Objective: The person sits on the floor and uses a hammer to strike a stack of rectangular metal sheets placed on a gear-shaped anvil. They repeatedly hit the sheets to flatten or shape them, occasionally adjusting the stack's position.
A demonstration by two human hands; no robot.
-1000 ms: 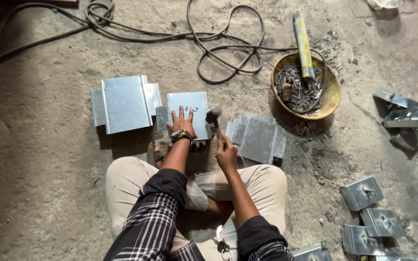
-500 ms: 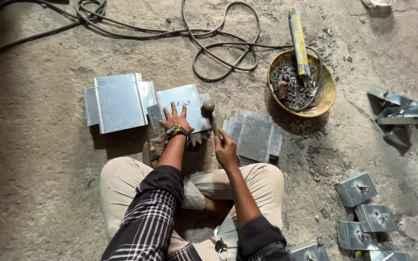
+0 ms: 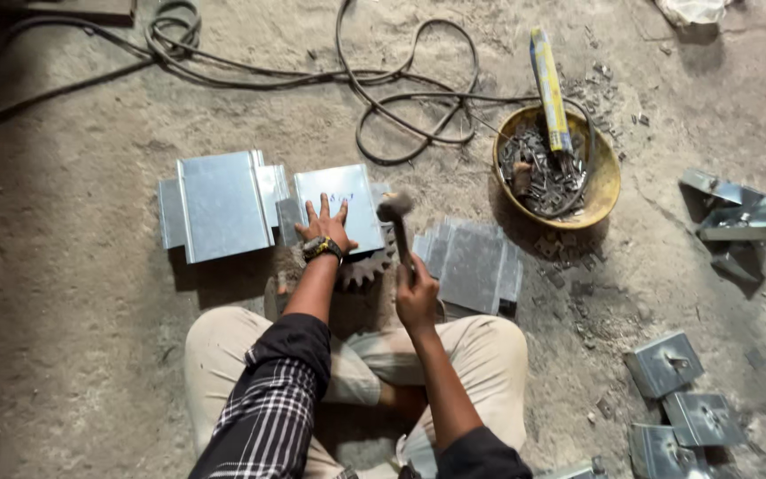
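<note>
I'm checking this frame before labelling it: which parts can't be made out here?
- Hammer head: motion-blurred in the head view, so its contact with the metal sheet under the left hand cannot be told.
- Toothed gear: mostly hidden by the left forearm and right hand.
- Bowl contents: too small to identify.
- Folded brackets: cut by the bottom edge.

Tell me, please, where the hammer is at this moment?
In the head view, the hammer is raised in the right hand, its head just right of the metal sheet under the left hand.
</note>
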